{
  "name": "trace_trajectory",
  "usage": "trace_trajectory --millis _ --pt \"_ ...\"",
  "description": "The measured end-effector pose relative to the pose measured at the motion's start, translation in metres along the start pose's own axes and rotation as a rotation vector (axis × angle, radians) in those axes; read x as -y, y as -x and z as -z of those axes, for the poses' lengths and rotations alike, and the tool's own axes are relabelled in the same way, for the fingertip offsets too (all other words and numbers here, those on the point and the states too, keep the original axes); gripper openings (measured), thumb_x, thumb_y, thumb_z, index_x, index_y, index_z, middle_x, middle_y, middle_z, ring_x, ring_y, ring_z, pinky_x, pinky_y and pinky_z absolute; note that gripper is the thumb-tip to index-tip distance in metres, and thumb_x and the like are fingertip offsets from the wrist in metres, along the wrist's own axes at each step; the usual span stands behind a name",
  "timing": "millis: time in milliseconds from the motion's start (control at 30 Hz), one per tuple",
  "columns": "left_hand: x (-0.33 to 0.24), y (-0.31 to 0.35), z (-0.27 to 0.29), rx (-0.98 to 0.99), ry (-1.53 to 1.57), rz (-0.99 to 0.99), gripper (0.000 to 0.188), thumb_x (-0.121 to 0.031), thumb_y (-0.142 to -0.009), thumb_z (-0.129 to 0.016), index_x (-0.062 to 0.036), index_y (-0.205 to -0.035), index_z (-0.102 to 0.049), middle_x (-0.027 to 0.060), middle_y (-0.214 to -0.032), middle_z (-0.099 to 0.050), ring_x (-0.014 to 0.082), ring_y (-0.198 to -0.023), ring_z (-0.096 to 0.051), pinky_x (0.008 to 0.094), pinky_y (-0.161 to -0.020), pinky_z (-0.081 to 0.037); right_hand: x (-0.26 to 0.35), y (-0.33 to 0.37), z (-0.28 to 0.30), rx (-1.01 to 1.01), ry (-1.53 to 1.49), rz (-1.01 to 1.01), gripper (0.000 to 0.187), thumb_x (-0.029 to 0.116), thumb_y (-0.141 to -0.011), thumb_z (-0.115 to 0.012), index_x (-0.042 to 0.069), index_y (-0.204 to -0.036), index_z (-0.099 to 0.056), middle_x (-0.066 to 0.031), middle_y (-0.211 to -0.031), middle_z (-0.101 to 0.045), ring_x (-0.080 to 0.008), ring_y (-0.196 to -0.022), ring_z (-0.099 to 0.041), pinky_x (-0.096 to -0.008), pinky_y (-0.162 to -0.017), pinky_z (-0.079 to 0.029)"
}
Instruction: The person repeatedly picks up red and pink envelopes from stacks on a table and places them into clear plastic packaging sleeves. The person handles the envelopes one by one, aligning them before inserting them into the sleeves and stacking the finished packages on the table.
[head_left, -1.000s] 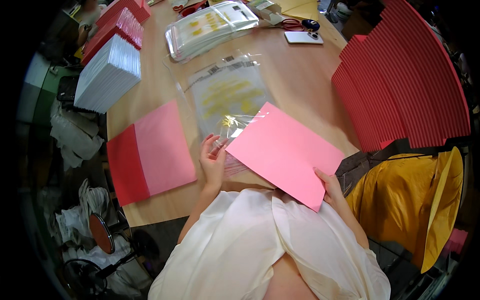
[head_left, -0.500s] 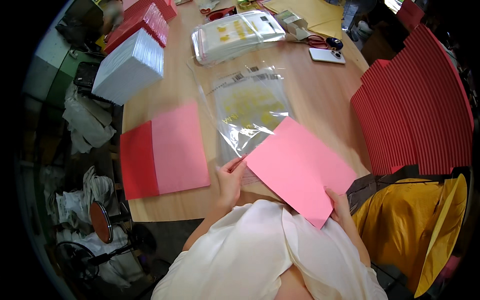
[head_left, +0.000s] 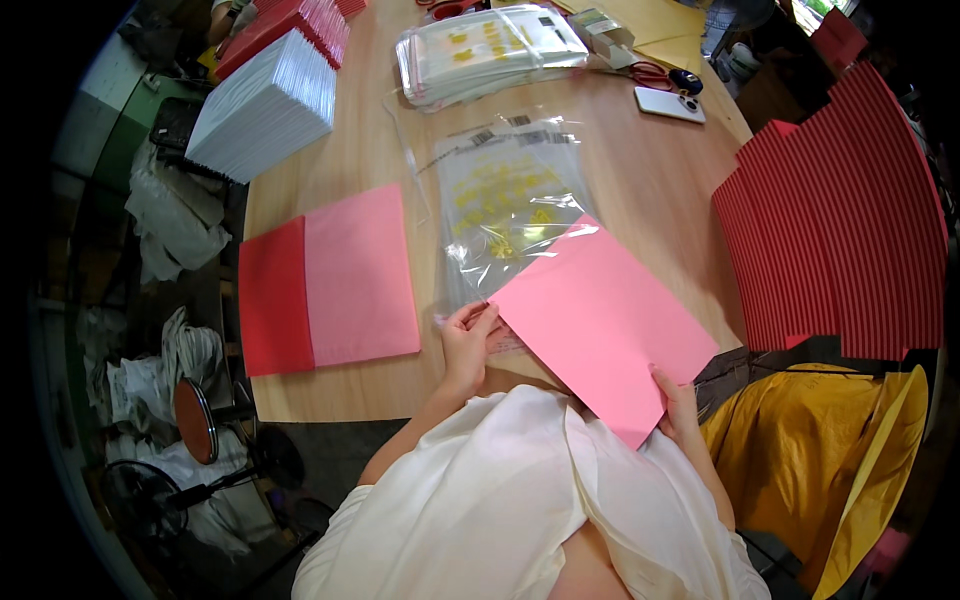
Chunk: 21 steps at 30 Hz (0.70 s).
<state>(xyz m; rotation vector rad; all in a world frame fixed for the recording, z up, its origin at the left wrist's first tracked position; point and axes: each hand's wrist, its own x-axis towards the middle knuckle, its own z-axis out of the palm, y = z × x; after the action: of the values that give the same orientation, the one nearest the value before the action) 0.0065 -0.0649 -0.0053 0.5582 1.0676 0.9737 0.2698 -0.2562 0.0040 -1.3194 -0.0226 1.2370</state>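
Observation:
A pink, flat folder-like piece [head_left: 610, 320] lies slantwise over the near end of a clear plastic bag [head_left: 515, 190] with yellow print. Its far corner seems to sit under the bag's shiny film. At the bag's near left edge, beside the pink piece's left corner, my left hand [head_left: 468, 345] is closed in a pinch on the film. My right hand [head_left: 678, 405] grips the pink piece by its lower right edge, thumb on top, fingers hidden beneath. More bags appear to lie under the top one. To the left rests a red-and-pink stack [head_left: 330, 285].
Bundled clear bags [head_left: 490, 55], scissors [head_left: 652, 75] and a white phone [head_left: 670, 103] are at the back. White [head_left: 265, 110] and red [head_left: 285, 35] stacks stand far left, a tall red stack [head_left: 830, 230] right. A yellow cloth [head_left: 800, 460] hangs near right; a fan [head_left: 150, 500] stands lower left.
The view has shifted slightly, so the table sits higher in it. The bag's film lies flatter on its left side. Both hands keep their grip. Far left, a person's hand shows more clearly.

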Motion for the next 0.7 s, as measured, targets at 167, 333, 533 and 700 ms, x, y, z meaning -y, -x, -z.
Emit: trace_trajectory --millis 167,333,533,700 --pt "-0.003 -0.001 0.000 0.018 -0.045 -0.036 0.022 -0.003 -0.090 -0.061 0.0086 -0.108 -0.060 0.0139 -0.101 -0.065 0.0182 -0.091 -0.066 0.0313 -0.084 -0.057 0.006 0.003 -0.005 -0.005 0.014 0.022 0.042 0.002 -0.085 -0.066 0.000 -0.123 -0.049 -0.0098 -0.111 -0.060 -0.0184 -0.097 -0.062 -0.0315 -0.082 -0.053" --pt "0.000 0.005 -0.004 0.001 -0.125 -0.112 0.023 -0.004 -0.090 -0.063 0.0082 -0.109 -0.060 0.0135 -0.101 -0.067 0.0166 -0.088 -0.067 0.0287 -0.080 -0.058 0.006 0.003 -0.006 -0.008 0.017 0.053 0.042 0.002 -0.084 -0.067 0.000 -0.122 -0.049 -0.0093 -0.110 -0.060 -0.0186 -0.098 -0.061 -0.0313 -0.082 -0.052" --pt "0.001 0.006 -0.006 -0.006 -0.094 -0.057 0.020 -0.004 -0.089 -0.063 0.0074 -0.106 -0.061 0.0130 -0.099 -0.068 0.0155 -0.086 -0.067 0.0264 -0.077 -0.058 0.003 0.002 -0.007 -0.011 -0.005 0.071 0.040 0.003 -0.084 -0.067 0.000 -0.120 -0.050 -0.0094 -0.109 -0.060 -0.0183 -0.097 -0.061 -0.0315 -0.081 -0.053" --pt "-0.003 0.000 -0.003 -0.018 -0.178 -0.122 0.020 -0.002 -0.087 -0.066 0.0068 -0.105 -0.063 0.0137 -0.098 -0.068 0.0148 -0.087 -0.067 0.0249 -0.077 -0.056 0.010 0.008 -0.012 -0.003 0.025 0.083 0.039 0.003 -0.086 -0.065 0.000 -0.122 -0.050 -0.0089 -0.110 -0.060 -0.0178 -0.097 -0.061 -0.0307 -0.081 -0.053"
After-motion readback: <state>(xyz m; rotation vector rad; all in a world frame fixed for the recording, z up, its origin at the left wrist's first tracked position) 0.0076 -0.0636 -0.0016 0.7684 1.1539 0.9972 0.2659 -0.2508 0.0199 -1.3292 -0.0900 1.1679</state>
